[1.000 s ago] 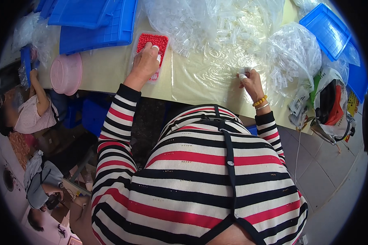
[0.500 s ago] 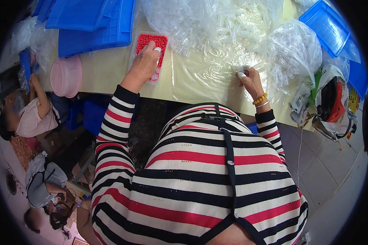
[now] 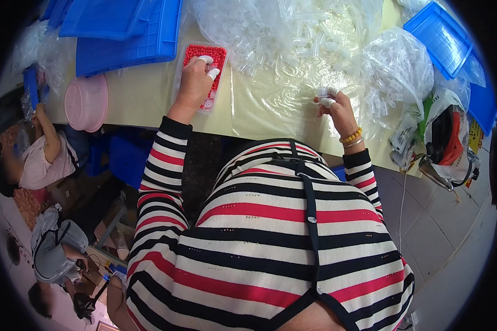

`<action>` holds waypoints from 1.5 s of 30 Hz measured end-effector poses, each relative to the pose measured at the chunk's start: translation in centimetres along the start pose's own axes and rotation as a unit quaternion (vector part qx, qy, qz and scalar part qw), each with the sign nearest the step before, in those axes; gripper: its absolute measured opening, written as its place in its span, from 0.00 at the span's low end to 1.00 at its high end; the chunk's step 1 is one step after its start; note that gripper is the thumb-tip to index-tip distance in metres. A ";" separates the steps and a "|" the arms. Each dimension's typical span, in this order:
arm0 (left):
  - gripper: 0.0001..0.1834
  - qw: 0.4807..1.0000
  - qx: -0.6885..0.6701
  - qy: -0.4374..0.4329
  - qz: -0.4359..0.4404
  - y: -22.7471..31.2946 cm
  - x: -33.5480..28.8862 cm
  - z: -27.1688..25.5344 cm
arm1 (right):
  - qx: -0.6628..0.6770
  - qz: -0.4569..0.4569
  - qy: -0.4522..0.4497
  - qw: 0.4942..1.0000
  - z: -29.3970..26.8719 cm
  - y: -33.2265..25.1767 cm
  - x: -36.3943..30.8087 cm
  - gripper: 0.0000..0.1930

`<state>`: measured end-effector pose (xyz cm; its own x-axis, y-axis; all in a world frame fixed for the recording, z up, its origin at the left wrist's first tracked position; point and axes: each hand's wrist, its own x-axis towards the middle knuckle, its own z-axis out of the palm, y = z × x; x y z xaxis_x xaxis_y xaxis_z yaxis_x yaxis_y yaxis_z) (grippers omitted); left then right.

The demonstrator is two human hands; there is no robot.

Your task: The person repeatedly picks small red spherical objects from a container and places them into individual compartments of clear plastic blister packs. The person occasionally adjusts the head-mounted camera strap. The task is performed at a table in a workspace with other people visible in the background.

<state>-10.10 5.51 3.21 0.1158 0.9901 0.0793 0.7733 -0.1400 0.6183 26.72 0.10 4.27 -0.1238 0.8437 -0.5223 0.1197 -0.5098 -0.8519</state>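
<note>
My left hand is over a clear rectangular box filled with small red beads. White finger covers sit on its thumb and index finger. Those fingers are curled close together at the beads, and whatever is between them is too small to make out. My right hand, also with white covers on the fingers, is raised above the table and pinches a small clear plastic tube. A yellow bead bracelet and a bangle circle that wrist. A few clear round pieces lie at the box's near end.
Plastic bags of clear tubes lie at the back, another bag to the right. Blue trays are stacked at left beside a pink basin. A blue tray and a full carrier bag sit at right. Two people sit at left.
My left hand has turned slightly over the beads, its index finger drawn back toward the thumb. My right hand's fingers have shifted a little around the tube, which shows more clearly.
</note>
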 end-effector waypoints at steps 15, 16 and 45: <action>0.14 0.997 0.031 0.061 0.027 0.8 -1.0 -0.1 | 0.002 -0.071 0.034 0.997 1.4 -0.5 0.5 0.13; 0.14 0.997 0.033 0.061 0.019 0.9 -1.1 -0.1 | -0.045 -0.087 0.056 0.994 1.4 -0.6 0.4 0.12; 0.21 0.972 -0.180 -0.087 0.126 10.5 -2.9 13.0 | -0.540 -0.286 0.004 0.791 5.6 -1.5 0.7 0.04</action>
<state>5.79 1.01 -0.63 0.4002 0.9040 0.1502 0.4421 -0.3340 0.8325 20.90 0.52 4.91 -0.4570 0.8875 -0.0588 0.8190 0.3940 -0.4172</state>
